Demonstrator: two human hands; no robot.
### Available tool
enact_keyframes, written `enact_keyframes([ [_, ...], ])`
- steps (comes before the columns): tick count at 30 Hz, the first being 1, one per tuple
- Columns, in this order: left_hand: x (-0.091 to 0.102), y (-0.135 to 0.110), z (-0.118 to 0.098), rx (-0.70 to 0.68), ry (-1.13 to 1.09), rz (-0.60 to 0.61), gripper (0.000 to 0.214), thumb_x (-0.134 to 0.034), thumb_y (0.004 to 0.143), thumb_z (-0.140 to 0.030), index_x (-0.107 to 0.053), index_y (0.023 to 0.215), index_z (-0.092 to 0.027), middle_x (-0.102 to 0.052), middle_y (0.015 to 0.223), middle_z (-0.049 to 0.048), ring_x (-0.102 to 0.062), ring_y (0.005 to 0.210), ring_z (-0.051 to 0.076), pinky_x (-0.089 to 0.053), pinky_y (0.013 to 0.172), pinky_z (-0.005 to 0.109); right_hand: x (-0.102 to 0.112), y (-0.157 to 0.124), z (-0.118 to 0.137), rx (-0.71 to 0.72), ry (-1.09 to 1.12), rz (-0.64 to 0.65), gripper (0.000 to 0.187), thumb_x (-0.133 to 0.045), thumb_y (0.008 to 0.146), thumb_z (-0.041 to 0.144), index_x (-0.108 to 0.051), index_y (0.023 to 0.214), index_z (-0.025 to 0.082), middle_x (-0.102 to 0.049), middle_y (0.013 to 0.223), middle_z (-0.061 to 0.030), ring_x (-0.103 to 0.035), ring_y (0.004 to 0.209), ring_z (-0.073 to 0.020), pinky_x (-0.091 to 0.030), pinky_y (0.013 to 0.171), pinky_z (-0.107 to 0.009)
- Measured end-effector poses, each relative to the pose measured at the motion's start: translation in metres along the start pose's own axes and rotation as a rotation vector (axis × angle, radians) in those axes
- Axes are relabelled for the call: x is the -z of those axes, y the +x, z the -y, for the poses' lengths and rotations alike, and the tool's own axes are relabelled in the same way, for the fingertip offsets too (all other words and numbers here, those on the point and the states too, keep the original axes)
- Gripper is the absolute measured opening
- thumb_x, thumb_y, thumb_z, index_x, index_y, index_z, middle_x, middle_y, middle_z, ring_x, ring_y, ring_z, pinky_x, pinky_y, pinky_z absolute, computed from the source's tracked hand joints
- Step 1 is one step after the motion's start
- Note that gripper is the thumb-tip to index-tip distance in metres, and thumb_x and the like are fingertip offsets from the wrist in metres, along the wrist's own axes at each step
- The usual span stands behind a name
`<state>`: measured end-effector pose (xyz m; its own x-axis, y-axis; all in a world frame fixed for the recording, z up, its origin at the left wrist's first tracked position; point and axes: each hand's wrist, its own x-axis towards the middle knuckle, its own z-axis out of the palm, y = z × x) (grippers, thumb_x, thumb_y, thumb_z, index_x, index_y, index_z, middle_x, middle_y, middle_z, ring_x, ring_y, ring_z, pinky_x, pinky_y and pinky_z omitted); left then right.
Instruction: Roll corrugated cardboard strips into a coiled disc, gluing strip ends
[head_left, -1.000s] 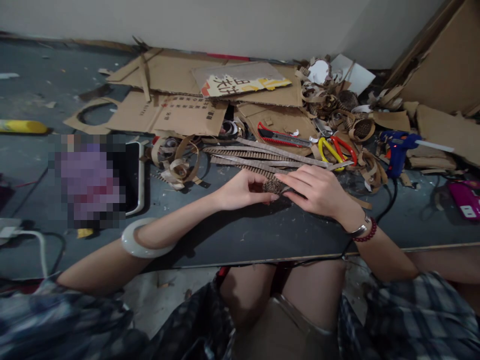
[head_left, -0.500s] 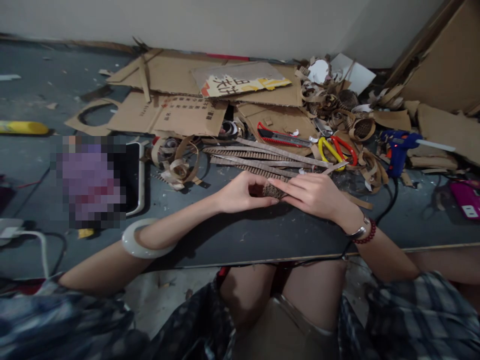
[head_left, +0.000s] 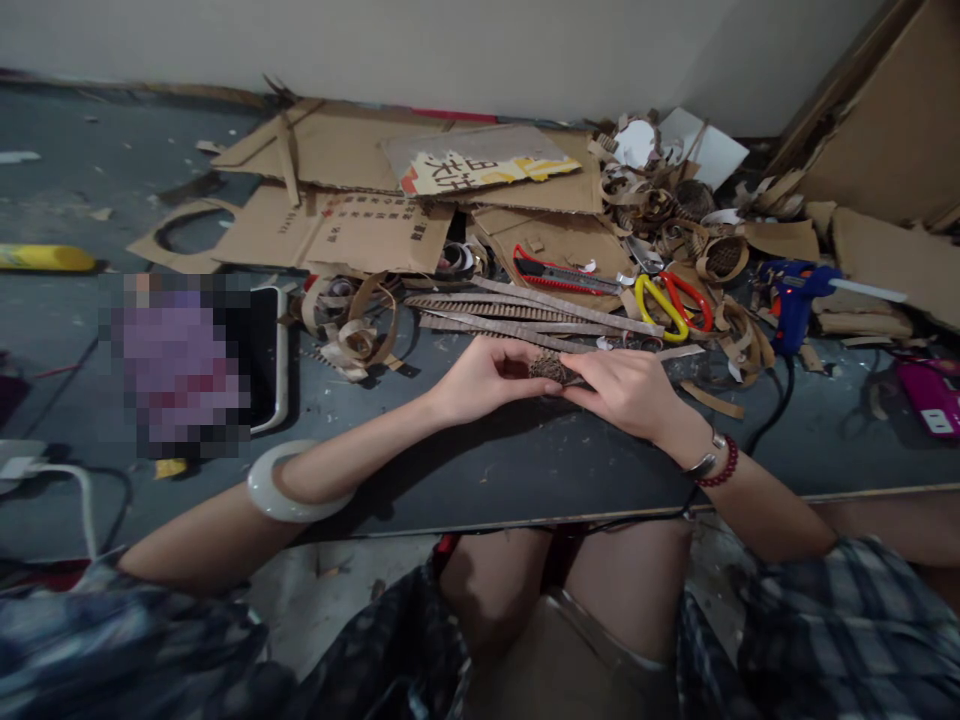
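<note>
Between my two hands is a small coil of corrugated cardboard [head_left: 547, 369], its wound ridged edge facing up. My left hand [head_left: 487, 382] curls around its left side, thumb along the near edge. From the right, my right hand [head_left: 619, 388] pinches the coil with thumb and fingers; part of the coil is hidden behind them. Just beyond the hands lie several long corrugated cardboard strips [head_left: 510, 312]. A short loose strip [head_left: 712, 400] rests to the right of my right hand.
Behind the strips are a red utility knife [head_left: 570, 275], scissors with yellow and red handles [head_left: 661, 308] and flat cardboard sheets [head_left: 375, 235]. A blue glue gun [head_left: 793, 305] with its cord stands right, near curled cardboard scraps [head_left: 679, 215]. A phone [head_left: 270, 355] lies left.
My right hand has shifted slightly left and toward me, its fingers drawn in against the coil, which shows more of its top. My left hand has barely moved.
</note>
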<state>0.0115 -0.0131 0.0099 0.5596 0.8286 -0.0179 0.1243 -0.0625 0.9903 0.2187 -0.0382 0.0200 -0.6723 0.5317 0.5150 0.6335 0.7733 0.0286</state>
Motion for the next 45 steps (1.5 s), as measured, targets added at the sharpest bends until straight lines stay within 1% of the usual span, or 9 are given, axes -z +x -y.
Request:
enact_keyframes([
  [4,0.003,0.0,0.001,-0.01,0.04,0.025,0.029,-0.074,0.073,-0.034,-0.072,0.091,-0.011,-0.071,0.076,0.0039,-0.06,0.061,0.011,-0.046,0.055,0.019,0.003,0.001,-0.001,-0.016,0.059,0.078,0.03,-0.048,0.094,0.03,-0.06,0.109,0.008,-0.072,0.097,-0.0111,-0.069,0.085,-0.0194,-0.053,0.071,-0.029],
  [9,0.005,0.0,0.0,-0.02,0.121,0.053,0.027,-0.073,0.074,-0.033,-0.072,0.091,-0.011,-0.067,0.064,0.0001,-0.052,0.05,0.007,-0.036,0.044,0.016,0.005,0.002,-0.004,0.024,0.05,0.16,0.042,-0.043,0.095,0.024,-0.044,0.135,0.009,-0.07,0.102,-0.0108,-0.067,0.089,-0.0183,-0.053,0.075,-0.03],
  [14,0.004,0.0,-0.001,-0.014,0.141,0.039,0.033,-0.074,0.074,-0.034,-0.072,0.098,-0.011,-0.069,0.067,0.0011,-0.056,0.052,0.009,-0.04,0.046,0.017,0.004,0.001,-0.004,0.039,0.034,0.125,0.033,-0.047,0.094,0.022,-0.057,0.123,0.011,-0.071,0.098,-0.0089,-0.067,0.087,-0.0176,-0.052,0.075,-0.029],
  [20,0.001,0.0,0.0,-0.022,-0.04,0.018,0.033,-0.077,0.07,-0.031,-0.071,0.095,-0.011,-0.074,0.085,0.006,-0.066,0.069,0.013,-0.053,0.065,0.021,-0.002,-0.003,-0.004,-0.08,0.094,-0.027,0.029,-0.057,0.089,0.032,-0.063,0.104,0.008,-0.073,0.092,-0.0116,-0.069,0.08,-0.0197,-0.052,0.069,-0.03],
  [25,-0.001,0.0,-0.001,-0.03,-0.055,0.014,0.029,-0.076,0.071,-0.029,-0.071,0.095,-0.012,-0.074,0.088,0.006,-0.067,0.072,0.013,-0.054,0.068,0.021,-0.004,-0.003,-0.001,-0.143,0.063,-0.005,0.029,-0.058,0.087,0.039,-0.063,0.094,0.011,-0.072,0.08,-0.0086,-0.068,0.071,-0.0192,-0.049,0.061,-0.028],
  [30,0.002,0.0,-0.001,-0.031,0.031,0.0,0.027,-0.072,0.076,-0.031,-0.071,0.092,-0.01,-0.073,0.082,0.006,-0.065,0.067,0.013,-0.05,0.061,0.02,-0.002,0.0,-0.001,-0.183,0.051,0.083,0.045,-0.057,0.088,0.039,-0.055,0.121,0.009,-0.071,0.084,-0.0082,-0.067,0.075,-0.0195,-0.049,0.066,-0.029],
  [34,0.003,0.0,-0.001,-0.038,0.056,0.013,0.028,-0.072,0.075,-0.031,-0.071,0.094,-0.01,-0.072,0.078,0.005,-0.063,0.064,0.012,-0.048,0.057,0.019,0.0,0.001,-0.004,-0.103,-0.01,0.16,0.048,-0.053,0.09,0.025,-0.046,0.135,0.011,-0.07,0.087,-0.0074,-0.065,0.078,-0.0198,-0.049,0.069,-0.031],
  [40,0.001,0.001,0.001,-0.015,0.015,-0.016,0.035,-0.075,0.072,-0.03,-0.068,0.099,-0.009,-0.073,0.084,0.0074,-0.066,0.069,0.013,-0.052,0.065,0.021,0.0,-0.002,-0.005,-0.109,0.058,0.107,0.033,-0.055,0.088,0.021,-0.058,0.12,0.012,-0.071,0.101,-0.0088,-0.066,0.091,-0.0195,-0.051,0.078,-0.031],
  [45,0.001,0.001,0.003,-0.023,-0.023,0.019,0.042,-0.078,0.068,-0.031,-0.067,0.103,-0.011,-0.073,0.09,0.0076,-0.068,0.074,0.014,-0.055,0.072,0.023,-0.002,-0.002,-0.003,-0.129,0.04,0.032,0.023,-0.062,0.085,0.032,-0.064,0.096,0.012,-0.072,0.087,-0.0074,-0.067,0.082,-0.0196,-0.049,0.067,-0.029],
])
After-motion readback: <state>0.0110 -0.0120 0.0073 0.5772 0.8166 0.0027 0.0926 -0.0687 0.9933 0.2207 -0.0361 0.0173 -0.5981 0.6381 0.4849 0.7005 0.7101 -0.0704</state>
